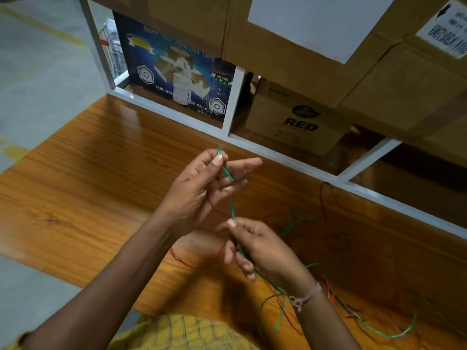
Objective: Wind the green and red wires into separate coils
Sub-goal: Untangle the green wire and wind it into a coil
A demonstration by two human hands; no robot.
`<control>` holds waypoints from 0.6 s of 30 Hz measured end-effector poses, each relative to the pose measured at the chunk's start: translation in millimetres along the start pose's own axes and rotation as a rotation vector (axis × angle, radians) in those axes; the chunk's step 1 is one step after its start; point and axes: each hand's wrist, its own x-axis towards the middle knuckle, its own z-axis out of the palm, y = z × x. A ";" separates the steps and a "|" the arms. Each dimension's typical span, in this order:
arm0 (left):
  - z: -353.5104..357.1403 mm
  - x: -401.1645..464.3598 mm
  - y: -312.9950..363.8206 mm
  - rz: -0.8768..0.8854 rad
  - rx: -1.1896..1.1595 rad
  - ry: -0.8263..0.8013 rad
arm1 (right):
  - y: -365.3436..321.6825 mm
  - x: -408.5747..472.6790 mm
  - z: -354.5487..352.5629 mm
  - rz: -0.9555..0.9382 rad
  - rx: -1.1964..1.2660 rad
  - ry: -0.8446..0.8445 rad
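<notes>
A thin green wire (231, 205) runs taut between my two hands above the wooden table (101, 178). My left hand (202, 188) pinches its end between thumb and forefinger, with a small loop sticking up past the fingertips. My right hand (255, 246) grips the same wire lower down, and the rest trails off to the right in loose tangles. A red wire (185, 261) lies on the table under my hands and mixes with the green one at the lower right.
A white metal rack (235, 102) stands along the table's far edge, holding a blue tape carton (177, 72) and brown cardboard boxes (303, 117). Grey floor lies to the left. A thin dark wire (323, 200) hangs over the table's back edge.
</notes>
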 end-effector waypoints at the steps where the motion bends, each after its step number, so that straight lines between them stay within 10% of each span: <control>1: -3.5 -0.9 -1.0 -0.012 0.050 0.028 | 3.1 -6.9 2.0 0.019 -0.068 -0.027; 8: -22.1 -12.6 -8.6 -0.047 0.616 -0.076 | -27.9 -58.3 -17.2 -0.156 -0.529 -0.119; 18: -27.1 -46.3 -15.0 -0.263 0.503 -0.241 | -75.0 -46.4 -52.6 -0.381 -0.481 -0.050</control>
